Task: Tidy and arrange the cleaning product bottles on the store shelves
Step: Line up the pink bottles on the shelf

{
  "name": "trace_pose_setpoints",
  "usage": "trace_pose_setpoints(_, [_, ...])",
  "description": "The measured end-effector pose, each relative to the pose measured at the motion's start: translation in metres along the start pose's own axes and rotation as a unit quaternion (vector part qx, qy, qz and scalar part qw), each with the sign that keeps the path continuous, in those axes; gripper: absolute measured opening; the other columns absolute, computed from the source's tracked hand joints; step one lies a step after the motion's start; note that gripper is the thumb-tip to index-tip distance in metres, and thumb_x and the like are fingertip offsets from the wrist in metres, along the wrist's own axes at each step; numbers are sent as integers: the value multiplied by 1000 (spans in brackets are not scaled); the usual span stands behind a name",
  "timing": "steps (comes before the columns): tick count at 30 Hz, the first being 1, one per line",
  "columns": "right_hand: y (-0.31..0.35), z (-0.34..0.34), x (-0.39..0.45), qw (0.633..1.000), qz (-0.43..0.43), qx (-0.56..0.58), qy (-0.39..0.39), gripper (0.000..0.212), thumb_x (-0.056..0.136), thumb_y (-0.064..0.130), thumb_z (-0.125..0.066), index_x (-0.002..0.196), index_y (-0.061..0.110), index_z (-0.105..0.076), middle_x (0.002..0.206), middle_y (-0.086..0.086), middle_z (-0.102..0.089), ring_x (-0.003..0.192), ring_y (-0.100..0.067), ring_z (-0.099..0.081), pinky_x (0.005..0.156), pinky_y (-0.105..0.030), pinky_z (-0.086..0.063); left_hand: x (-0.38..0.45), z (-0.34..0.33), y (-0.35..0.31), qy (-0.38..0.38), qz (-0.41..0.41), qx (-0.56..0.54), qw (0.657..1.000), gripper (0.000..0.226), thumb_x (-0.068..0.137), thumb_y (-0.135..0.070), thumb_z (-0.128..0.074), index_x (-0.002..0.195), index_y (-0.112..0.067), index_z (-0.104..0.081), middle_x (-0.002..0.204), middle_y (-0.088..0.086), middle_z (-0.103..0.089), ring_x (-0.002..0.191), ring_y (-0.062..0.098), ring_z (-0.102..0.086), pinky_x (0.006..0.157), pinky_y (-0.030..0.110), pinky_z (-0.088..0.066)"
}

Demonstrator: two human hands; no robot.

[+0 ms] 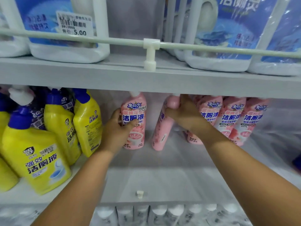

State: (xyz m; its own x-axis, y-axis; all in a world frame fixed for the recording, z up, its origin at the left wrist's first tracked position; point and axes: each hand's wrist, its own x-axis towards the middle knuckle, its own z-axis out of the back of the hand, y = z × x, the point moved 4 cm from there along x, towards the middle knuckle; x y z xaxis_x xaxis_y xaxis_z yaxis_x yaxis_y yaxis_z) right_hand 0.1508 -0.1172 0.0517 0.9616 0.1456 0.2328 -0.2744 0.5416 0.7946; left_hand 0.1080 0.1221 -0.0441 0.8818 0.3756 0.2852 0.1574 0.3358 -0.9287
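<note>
Deep on the middle shelf [154,180] my left hand [116,129] grips a pink toilet-cleaner bottle [136,139] that stands upright, label facing me. My right hand [184,115] holds the upper part of a second pink bottle [161,134], which is turned side-on and leans to the right. Behind and to the right of that hand stands a row of several more pink bottles [231,119], labels forward, partly hidden by my right wrist.
Yellow bottles with blue caps [37,160] crowd the shelf's left side, dark purple ones behind them. Large white jugs [68,51] sit on the upper shelf behind a rail [151,44]. White caps [162,212] line the shelf below. A small divider peg [139,194] stands at the front edge.
</note>
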Motion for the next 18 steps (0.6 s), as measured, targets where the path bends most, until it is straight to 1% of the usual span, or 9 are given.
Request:
trace_pose_setpoints(1, [1,7,-7,1000,4,15,2,40,76,25,-74,111,19,-55,100,1,-67,88,-13,-69,71,-36,-62,-3,-2,-1,9,1,-2,1000,38,82,-31,-85,114,-33,-64,98,-16,-77,88,-1,-73,78,26,-58])
trace_pose_setpoints(2, [3,15,-16,999,18,28,8,37,78,20,-73,110,17,-56,97,1,-69,86,-11,-70,71,-34,-62,-6,-5,-3,19,4,-4,1000,39,79,-35,-86,112,-34,-64,98,-17,-77,89,0,-73,79,28,-59])
trace_pose_setpoints(4, [5,32,-32,998,50,31,28,34,82,12,-71,112,14,-57,97,-1,-69,86,-9,-68,72,-27,-57,-15,-14,-9,38,9,-9,999,49,68,-50,-84,111,-36,-65,100,-17,-77,93,5,-74,82,33,-60])
trace_pose_setpoints(6, [1,53,-49,997,67,-1,50,33,84,10,-69,114,16,-57,101,-2,-65,88,-14,-64,73,-31,-52,-24,-27,-17,48,16,-10,999,50,61,-57,-80,106,-41,-64,99,-19,-76,94,9,-74,81,34,-59])
trace_pose_setpoints(9, [-20,91,-63,996,67,-16,48,37,85,8,-67,117,25,-58,101,2,-65,81,-7,-60,65,-24,-49,-42,-54,-32,59,24,-24,998,39,70,-46,-85,100,-49,-60,99,-23,-72,95,9,-72,83,34,-58])
trace_pose_setpoints(12, [-42,136,-77,997,62,3,36,40,84,2,-66,116,27,-60,93,2,-68,63,2,-56,53,-14,-44,-63,-86,-47,79,43,-38,995,39,78,-35,-86,102,-51,-59,104,-23,-71,98,8,-71,84,34,-58])
trace_pose_setpoints(14, [-59,163,-87,998,58,19,32,40,83,3,-67,114,28,-61,93,-1,-68,67,-3,-57,56,-19,-48,-76,-110,-58,95,54,-51,993,41,76,-36,-87,105,-50,-60,108,-19,-73,99,8,-71,83,35,-59])
trace_pose_setpoints(16, [-79,186,-95,998,52,27,25,42,82,6,-69,114,31,-62,100,-4,-69,80,-12,-61,69,-35,-56,-88,-134,-68,109,57,-57,991,43,78,-34,-88,107,-49,-60,111,-17,-73,100,8,-71,82,33,-59])
trace_pose_setpoints(18, [-96,205,-100,998,46,45,15,47,84,3,-68,113,38,-61,106,-8,-69,87,-18,-64,76,-43,-58,-99,-158,-80,110,58,-58,991,44,79,-30,-87,111,-45,-60,109,-18,-73,99,7,-71,77,28,-57])
